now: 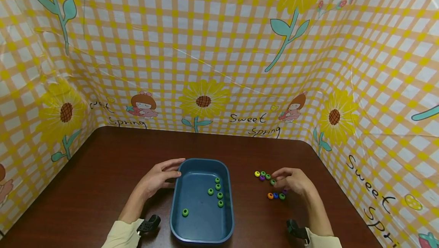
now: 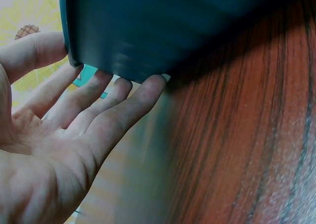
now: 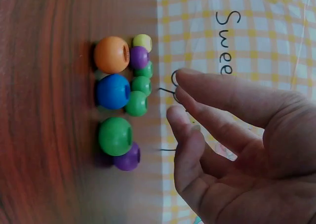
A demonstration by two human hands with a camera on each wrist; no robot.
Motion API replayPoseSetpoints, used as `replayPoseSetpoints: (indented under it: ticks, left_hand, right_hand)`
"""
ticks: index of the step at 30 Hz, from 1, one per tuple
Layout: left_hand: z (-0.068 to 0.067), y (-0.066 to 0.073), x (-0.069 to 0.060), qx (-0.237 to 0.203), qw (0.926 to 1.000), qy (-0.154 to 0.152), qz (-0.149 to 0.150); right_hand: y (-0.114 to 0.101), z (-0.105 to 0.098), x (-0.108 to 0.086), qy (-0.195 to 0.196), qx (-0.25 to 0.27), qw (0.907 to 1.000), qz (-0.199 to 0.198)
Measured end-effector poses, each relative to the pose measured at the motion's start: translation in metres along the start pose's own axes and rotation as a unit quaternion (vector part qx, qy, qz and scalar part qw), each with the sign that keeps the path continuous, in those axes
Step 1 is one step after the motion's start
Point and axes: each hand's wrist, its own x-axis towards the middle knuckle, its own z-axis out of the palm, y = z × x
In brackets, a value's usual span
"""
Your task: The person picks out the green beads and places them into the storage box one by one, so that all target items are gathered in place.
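One checked cloth [image 1: 219, 61] rises behind and at both sides, printed with sunflowers and, in three places, the words "Sweet Spring"; the left-hand "Sweet" is partly lost in a fold, and the right-hand "Spring" runs off the frame. Before it lies one dark brown bench [image 1: 137, 145], bearing one blue tray [image 1: 202, 219], upright and just left of the loose beads.

Two hands reach in from pale sleeves [image 1: 125, 233], each with one black wrist mount [image 1: 150, 224]. The left hand [image 1: 161, 175] is spread, its fingers nearly straight, with tips against the tray's left side towards the far end; it grips nothing. The right hand [image 1: 293, 181] points left over the loose beads, fingers loosely bent and part-way open, with no bead visible between them; whether it touches one I cannot tell.

Smallest are fifteen beads. Six green beads [image 1: 220, 196] lie inside the tray, five towards its right side and one near left. Nine are on the bench: four green [image 3: 115, 136], two purple [image 3: 127, 157], one orange [image 3: 108, 56], one blue [image 3: 112, 91] and one yellow [image 3: 143, 42].
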Motion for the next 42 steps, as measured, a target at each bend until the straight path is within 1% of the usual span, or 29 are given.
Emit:
replayPoseSetpoints:
  ticks: [11,17,21,29,36,42]
  left_hand:
    - [0.001,0.000,0.000,-0.002,1.0000,0.002,0.000]
    - [0.001,-0.001,0.000,0.002,1.0000,0.006,0.001]
    - [0.001,0.000,0.000,0.002,1.0000,0.007,0.001]
    - [0.001,0.001,0.000,0.002,1.0000,0.008,-0.002]
    - [0.001,0.000,0.001,0.001,0.9999,0.010,-0.005]
    - [0.001,-0.001,0.001,0.001,0.9999,0.009,-0.006]
  right_hand:
    - [0.012,0.006,0.008,0.044,-0.012,0.9990,0.005]
    - [0.016,0.011,0.012,0.057,-0.023,0.9980,0.013]
    - [0.017,0.013,0.013,0.056,-0.026,0.9979,0.018]
    - [0.018,0.013,0.014,0.053,-0.034,0.9979,0.012]
    - [0.020,0.017,0.016,0.054,-0.031,0.9978,0.023]
    - [0.019,0.018,0.014,0.058,-0.039,0.9974,0.020]
